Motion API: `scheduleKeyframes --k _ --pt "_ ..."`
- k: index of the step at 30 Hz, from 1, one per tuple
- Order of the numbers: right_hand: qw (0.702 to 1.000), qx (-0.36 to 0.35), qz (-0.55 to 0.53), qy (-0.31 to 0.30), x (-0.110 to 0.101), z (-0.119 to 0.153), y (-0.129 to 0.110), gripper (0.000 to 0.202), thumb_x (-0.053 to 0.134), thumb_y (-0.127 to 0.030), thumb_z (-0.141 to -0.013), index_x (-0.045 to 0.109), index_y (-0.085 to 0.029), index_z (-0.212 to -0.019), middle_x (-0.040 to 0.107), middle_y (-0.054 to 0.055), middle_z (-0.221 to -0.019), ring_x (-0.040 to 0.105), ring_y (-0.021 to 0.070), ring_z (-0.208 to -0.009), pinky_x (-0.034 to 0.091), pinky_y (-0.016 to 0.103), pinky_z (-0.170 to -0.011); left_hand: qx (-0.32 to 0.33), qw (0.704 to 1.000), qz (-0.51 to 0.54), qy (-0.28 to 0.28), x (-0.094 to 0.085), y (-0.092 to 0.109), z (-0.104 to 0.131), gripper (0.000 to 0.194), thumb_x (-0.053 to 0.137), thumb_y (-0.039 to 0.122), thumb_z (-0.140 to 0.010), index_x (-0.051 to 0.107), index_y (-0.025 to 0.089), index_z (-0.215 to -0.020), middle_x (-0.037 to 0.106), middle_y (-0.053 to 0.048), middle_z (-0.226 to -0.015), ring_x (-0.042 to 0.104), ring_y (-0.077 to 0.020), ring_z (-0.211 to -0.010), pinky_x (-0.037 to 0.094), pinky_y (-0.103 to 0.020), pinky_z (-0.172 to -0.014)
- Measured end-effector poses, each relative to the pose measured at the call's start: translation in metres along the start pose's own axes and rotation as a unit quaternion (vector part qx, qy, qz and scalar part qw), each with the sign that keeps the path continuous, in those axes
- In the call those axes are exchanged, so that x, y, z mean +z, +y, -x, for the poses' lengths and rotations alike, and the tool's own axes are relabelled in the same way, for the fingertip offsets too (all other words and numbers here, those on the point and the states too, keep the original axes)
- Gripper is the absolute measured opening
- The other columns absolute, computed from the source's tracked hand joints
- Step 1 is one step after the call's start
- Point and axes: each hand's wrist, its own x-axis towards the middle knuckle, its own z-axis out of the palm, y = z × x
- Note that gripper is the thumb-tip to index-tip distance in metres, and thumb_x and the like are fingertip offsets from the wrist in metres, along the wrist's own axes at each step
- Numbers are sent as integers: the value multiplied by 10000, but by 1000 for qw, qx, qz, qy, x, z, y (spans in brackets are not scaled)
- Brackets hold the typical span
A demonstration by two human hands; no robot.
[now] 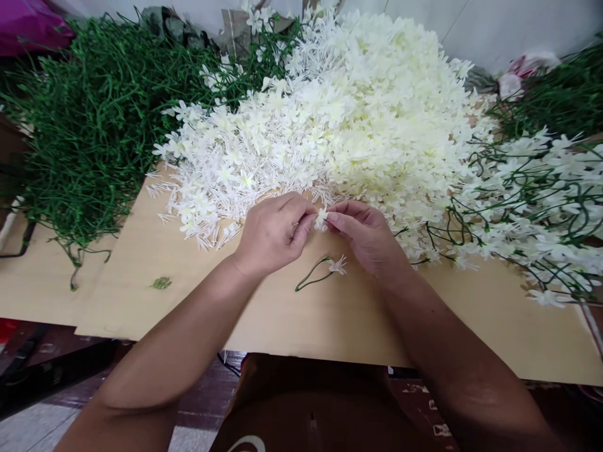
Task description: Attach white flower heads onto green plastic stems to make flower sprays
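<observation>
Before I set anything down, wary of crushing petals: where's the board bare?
Around the green scrap left of the left forearm; right of the right forearm, short of the stemmed flowers; between both forearms, nearer than the lone flower. Farther back, white flowers and green stems crowd it.

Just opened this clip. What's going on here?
A person is pinching a small white flower between the fingertips of the left hand and the right hand, over a board. Just below the hands, a forked green stem with a white bloom lies on the board. Beyond the hands is a big white heap of blooms, with a green heap of stems to its left and stemmed blooms to its right.
</observation>
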Motion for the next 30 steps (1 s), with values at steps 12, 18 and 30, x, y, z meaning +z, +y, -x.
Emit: scheduleKeyframes --k 12,18,30 --pt "1000 8 -13 -13 -1 1 -1 134 794 -340 -659 740 -233 -719 660 -35 -673 555 88 -648 482 243 -676 -36 998 49 8 1 -2 0 121 525 218 -848 628 182 -794 667 -13 -716 594 -133 -663 430 -249 -613" --pt "999 20 -37 -21 0 0 -1 198 841 -367 -609 756 -240 -735 700 -30 -709 593 88 -668 510 250 -710 -38 997 61 20 3 -3 0 103 547 216 -847 626 180 -791 658 -4 -697 582 -124 -652 430 -242 -620" --pt "999 11 -32 -25 -1 -1 0 238 862 -391 -582 752 -243 -732 711 -26 -716 612 98 -673 533 266 -723 -74 992 96 16 2 -4 0 95 577 242 -837 633 187 -782 669 -9 -708 581 -128 -651 456 -247 -642"
